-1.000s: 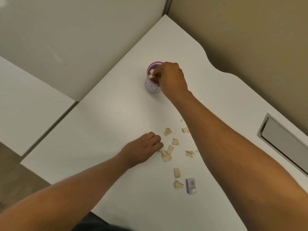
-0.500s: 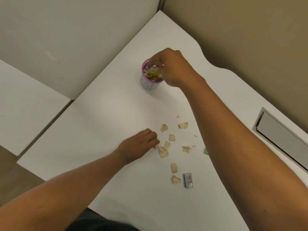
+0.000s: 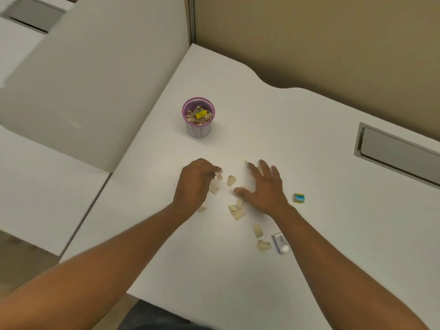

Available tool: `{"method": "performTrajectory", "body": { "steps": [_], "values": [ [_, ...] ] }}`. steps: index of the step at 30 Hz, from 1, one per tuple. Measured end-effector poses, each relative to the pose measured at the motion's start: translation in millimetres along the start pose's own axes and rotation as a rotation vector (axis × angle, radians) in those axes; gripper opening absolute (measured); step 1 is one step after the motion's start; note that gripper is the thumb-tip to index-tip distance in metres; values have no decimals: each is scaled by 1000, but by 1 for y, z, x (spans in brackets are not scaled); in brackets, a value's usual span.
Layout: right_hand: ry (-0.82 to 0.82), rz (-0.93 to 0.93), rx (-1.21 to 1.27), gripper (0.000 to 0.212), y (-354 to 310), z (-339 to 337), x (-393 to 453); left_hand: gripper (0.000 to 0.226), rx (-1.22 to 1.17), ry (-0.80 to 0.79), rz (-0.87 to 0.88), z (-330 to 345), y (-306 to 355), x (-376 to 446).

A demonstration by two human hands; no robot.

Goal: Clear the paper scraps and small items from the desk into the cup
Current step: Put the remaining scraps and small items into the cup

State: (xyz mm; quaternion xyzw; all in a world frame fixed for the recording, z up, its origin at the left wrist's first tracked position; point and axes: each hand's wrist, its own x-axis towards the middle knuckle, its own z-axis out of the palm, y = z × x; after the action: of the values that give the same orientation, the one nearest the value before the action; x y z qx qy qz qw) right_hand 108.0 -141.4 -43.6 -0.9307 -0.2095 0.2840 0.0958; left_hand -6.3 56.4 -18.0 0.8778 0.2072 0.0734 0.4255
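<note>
A purple-rimmed mesh cup (image 3: 199,129) stands upright on the white desk (image 3: 309,129), holding several beige paper scraps and a small yellow item. Several beige scraps (image 3: 231,180) lie scattered on the desk in front of it. My left hand (image 3: 194,184) hovers over the left scraps with its fingers curled onto a scrap (image 3: 218,175). My right hand (image 3: 263,189) lies flat and spread just right of the scraps, holding nothing. A small blue and yellow block (image 3: 299,197) lies right of my right hand. A small grey-white item (image 3: 281,243) lies nearer me beside two scraps.
A grey cable hatch (image 3: 395,151) is set into the desk at the right. Partition walls (image 3: 309,44) close off the far side, and a lower white panel (image 3: 83,75) stands at the left. The desk's left edge (image 3: 95,201) drops to another white surface.
My right hand has left the cup and come back down to the desk beside the scraps, now spread open. My left hand shifted slightly onto the scraps. The view has tilted.
</note>
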Motion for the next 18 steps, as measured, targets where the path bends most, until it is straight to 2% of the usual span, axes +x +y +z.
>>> {"method": "performTrajectory", "body": {
  "steps": [3,5,9,13,18],
  "values": [
    [20,-91,-77,92,-3,21,-4,29,-8,159,0,-29,20,37],
    [45,-160,-96,91,-7,29,-12,28,11,207,-20,-44,29,68],
    [64,-237,-261,89,-11,46,-35,24,207,80,-58,-54,32,122],
    [90,-239,-305,71,-12,55,-47,25,332,-34,-75,-57,33,142],
    [108,-260,-243,48,-10,51,-51,35,477,-40,-98,-59,36,151]
  ]
}}
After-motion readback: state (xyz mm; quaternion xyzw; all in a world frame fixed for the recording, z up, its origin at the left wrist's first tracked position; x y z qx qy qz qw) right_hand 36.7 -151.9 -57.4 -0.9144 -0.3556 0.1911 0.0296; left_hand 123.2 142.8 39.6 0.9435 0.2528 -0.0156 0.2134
